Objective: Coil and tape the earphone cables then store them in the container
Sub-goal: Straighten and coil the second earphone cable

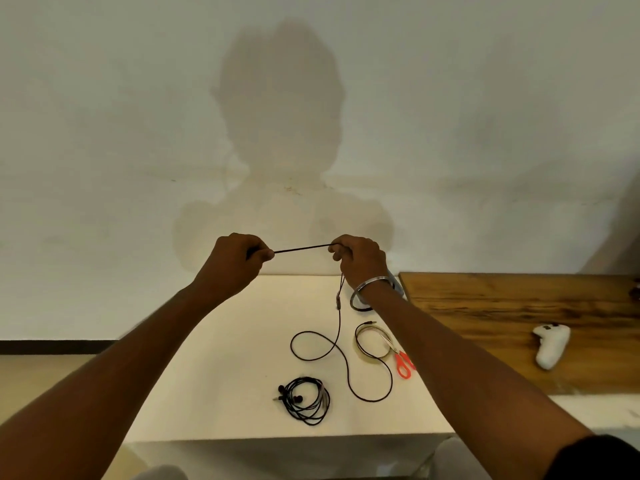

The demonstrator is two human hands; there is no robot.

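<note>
Pale wall behind, white tabletop (pixel 214 358) below: a black earphone cable (pixel 341 344) stretched for coiling.

Left hand (pixel 232 261) and right hand (pixel 360 259) each pinch the cable, a short span taut between them; the rest hangs from the right grip and loops over the tabletop. To coil well, I judge even loops should gather into one hand without twisting. An already coiled earphone set (pixel 306 400) lies nearer, with tape roll (pixel 372 342) and orange scissors (pixel 403 363) beside. No container is clearly visible.
</note>
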